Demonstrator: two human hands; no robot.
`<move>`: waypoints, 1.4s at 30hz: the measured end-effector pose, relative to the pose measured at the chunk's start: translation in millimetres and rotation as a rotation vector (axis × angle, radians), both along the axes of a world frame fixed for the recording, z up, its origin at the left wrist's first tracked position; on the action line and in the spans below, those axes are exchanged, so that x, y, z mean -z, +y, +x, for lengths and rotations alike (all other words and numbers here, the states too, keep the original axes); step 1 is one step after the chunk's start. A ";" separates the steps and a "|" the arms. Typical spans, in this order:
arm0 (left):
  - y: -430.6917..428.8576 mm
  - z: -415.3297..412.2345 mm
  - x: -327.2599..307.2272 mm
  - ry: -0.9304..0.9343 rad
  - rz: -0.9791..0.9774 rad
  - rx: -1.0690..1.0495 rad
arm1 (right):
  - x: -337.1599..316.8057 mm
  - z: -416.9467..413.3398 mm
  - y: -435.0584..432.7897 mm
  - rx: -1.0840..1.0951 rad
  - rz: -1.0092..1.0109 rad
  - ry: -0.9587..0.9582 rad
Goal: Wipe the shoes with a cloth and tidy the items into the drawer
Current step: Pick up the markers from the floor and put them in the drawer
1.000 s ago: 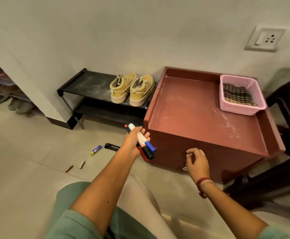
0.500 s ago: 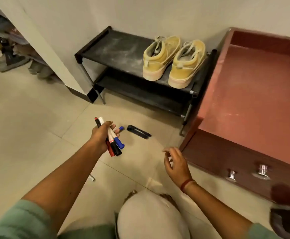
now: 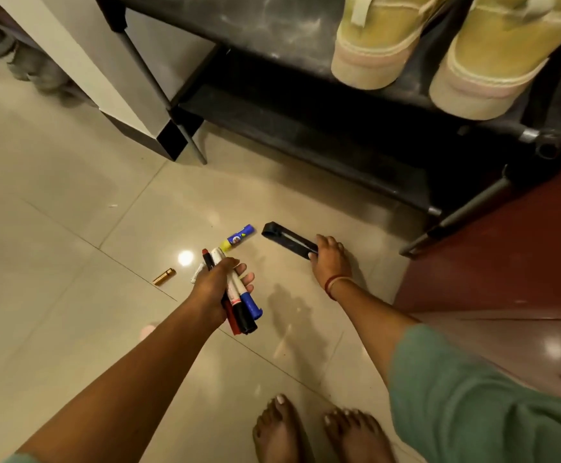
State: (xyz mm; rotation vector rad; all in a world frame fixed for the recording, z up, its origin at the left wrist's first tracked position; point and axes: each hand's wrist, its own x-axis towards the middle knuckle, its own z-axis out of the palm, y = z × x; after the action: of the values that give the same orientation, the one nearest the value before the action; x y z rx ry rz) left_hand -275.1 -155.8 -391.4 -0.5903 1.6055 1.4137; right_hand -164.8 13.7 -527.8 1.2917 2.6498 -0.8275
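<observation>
- The left hand (image 3: 220, 289) has its grip clamped round a bundle of markers (image 3: 239, 295). They are smooth plastic barrels, and three caps stick out below the fist: one red, one black, one blue.
- The right hand (image 3: 331, 262) reaches down to the floor (image 3: 72, 228). Its grip curls over the near end of a black case (image 3: 289, 240), a flat, long rectangular thing lying on the tile.
- A red thread band (image 3: 334, 285) circles the right wrist, and a green sleeve (image 3: 472, 396) covers the upper arm.
- Three loose small things lie on the floor near the left hand:
  - a blue and yellow tube (image 3: 239, 237), just beside the case;
  - a short gold cylinder (image 3: 164, 276);
  - a small white piece (image 3: 197, 274), half hidden behind the knuckles.
- The floor is glossy beige tile with thin joints and a bright lamp reflection.
- Two yellow shoes (image 3: 372, 45) with a soft, matte upper and pale thick soles stand side by side on the top shelf of a black rack (image 3: 272, 28). The rack is dusty and has two shelves on metal tube legs.
- A red-brown cabinet (image 3: 506, 262) stands to the right, touching the rack.
- Two bare feet (image 3: 279, 429) stand at the lower edge.
</observation>
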 end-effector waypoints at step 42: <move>45.2 310.4 -242.3 -0.074 0.298 0.433 | -291.0 387.6 -33.8 0.214 0.216 -0.126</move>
State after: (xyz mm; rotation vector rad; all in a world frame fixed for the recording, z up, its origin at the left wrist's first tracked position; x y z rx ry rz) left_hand 35.4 -110.7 -149.1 -0.1072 1.3297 1.2516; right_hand 222.8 -20.2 -236.8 1.6421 2.5909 -0.4691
